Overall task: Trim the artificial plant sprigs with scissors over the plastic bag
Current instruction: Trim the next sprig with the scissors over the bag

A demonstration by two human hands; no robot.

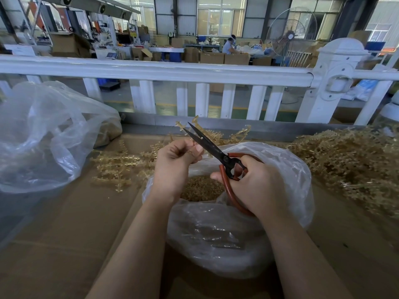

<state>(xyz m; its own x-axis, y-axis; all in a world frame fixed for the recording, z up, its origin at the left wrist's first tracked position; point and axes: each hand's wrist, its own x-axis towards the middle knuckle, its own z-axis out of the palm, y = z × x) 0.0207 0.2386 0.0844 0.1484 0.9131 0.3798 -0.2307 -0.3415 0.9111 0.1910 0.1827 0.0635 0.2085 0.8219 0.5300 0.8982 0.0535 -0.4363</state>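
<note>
- Sprig (187,127): pale tan plastic, held up above the open plastic bag (287,169); far end lying between the parted scissor blades, near their tips.
- Left hand (176,162): fingers curled, thumb and fingertips pinching the sprig's near end.
- Right hand (254,186): wrapped round the red handles of the scissors (212,148); blades dark, parted in a narrow V, pointing up and away.
- Cut bits (201,188): small tan pieces heaped inside the bag mouth, directly below both hands.
- Step in hand, by judgement: blades set for a cut, not yet closed on the stem.
- Next move likely calls for: closing the handles squarely, keeping the cut point over the bag mouth so the offcut drops in; then feeding the sprig along or swapping for a fresh one.
- Loose sprigs (121,167) on the cardboard surface (71,223) left of the bag; large tangled pile (349,160) to the right.
- Second clear bag (38,137) far left, partly filled.
- White railing (155,71) beyond the bench.
- Writing, brands, labels: none readable; none seen on scissors or bags.
</note>
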